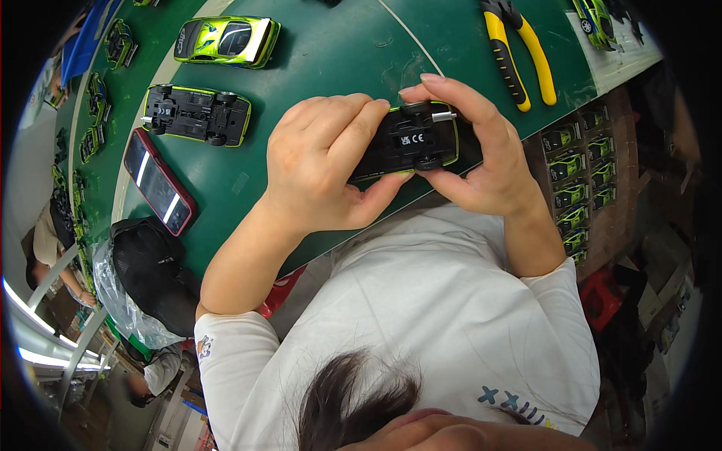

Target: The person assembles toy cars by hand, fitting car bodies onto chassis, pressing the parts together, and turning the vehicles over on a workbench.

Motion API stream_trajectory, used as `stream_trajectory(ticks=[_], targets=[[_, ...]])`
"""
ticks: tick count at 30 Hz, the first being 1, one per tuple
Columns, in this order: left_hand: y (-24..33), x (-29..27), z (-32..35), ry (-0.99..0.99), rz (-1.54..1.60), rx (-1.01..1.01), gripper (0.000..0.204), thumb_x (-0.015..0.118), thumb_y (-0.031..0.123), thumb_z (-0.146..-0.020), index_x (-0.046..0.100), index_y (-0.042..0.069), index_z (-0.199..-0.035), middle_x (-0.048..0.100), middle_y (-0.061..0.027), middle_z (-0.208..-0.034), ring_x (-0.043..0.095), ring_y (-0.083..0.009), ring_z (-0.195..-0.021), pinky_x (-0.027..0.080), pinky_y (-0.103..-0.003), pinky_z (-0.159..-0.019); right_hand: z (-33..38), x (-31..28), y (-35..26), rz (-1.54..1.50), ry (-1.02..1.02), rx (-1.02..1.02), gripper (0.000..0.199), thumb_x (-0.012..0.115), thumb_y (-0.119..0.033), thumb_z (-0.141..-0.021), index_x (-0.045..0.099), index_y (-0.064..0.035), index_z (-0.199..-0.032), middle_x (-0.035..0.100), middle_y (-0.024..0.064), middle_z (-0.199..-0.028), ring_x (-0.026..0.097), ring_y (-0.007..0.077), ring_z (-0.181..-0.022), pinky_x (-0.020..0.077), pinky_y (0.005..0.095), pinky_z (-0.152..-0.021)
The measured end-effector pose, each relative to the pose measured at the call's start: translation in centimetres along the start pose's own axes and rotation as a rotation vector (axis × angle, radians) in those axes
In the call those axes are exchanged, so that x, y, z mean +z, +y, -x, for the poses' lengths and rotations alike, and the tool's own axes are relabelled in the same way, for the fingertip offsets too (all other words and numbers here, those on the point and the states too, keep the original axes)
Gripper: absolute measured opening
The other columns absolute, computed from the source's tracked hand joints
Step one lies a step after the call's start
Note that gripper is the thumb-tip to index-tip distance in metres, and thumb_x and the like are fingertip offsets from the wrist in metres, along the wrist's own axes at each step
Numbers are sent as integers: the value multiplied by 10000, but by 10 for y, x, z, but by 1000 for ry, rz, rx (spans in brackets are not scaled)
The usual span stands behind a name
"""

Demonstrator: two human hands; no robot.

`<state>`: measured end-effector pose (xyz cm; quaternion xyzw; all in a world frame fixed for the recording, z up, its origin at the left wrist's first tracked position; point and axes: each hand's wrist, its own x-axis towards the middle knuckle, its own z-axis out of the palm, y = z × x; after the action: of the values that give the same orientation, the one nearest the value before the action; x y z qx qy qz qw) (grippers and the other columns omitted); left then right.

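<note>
Two hands share one held car (402, 143), which lies wheels-up between them, just over the near edge of the desk (338, 52). Its long axis runs roughly left to right, the right end slightly raised in the view, so each hand has one end and neither is nearer.

The left hand (323, 158) wraps the left end, hiding it: fingers curl along the side toward the desk's far edge, thumb along the side toward the person. The right hand (489, 150) pinches across the other end, a fingertip on the far side and the thumb close to the near wheel (429, 162). Its palm stands off from that end, where a silver part (444, 116) sticks out toward it.

Toward the desk's left edge, an overturned car (197, 114) lies just beside a phone (159, 180), with an upright car (226, 41) beyond it. Pliers (505, 60) lie toward the right corner, handles spread, pointing away from the person.
</note>
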<state>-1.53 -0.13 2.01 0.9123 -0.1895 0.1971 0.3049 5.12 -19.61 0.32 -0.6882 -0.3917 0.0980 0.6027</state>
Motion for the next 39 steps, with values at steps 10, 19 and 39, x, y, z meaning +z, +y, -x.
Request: stream_trajectory(ticks=[10, 19, 39], targets=[[-2, -6, -1, -9, -28, -12, 527, 773, 229, -545, 629, -18, -987, 647, -143, -902, 627, -285, -754, 492, -347, -664, -2, -17, -6, -4, 20, -142, 658, 749, -178, -638, 495, -18, -1223, 568, 148, -1225, 459, 332, -1234, 356, 428, -1025], [3, -7, 1, 1, -68, -29, 527, 777, 235, -550, 623, -14, -989, 646, -139, -905, 623, -289, -754, 488, -357, -672, 5, -27, -37, 501, 362, 39, 772, 370, -695, -848, 571, 7, -1100, 687, 98, -953, 550, 290, -1074, 392, 408, -957], [6, -7, 0, 71, -138, -102, 528, 789, 224, -533, 630, 7, -988, 647, -132, -916, 621, -296, -772, 480, -354, -669, 1, 8, -5, 412, 160, -260, 837, 547, -653, -795, 400, 7, -1288, 519, 224, -1274, 323, 403, -1324, 183, 486, -1091]])
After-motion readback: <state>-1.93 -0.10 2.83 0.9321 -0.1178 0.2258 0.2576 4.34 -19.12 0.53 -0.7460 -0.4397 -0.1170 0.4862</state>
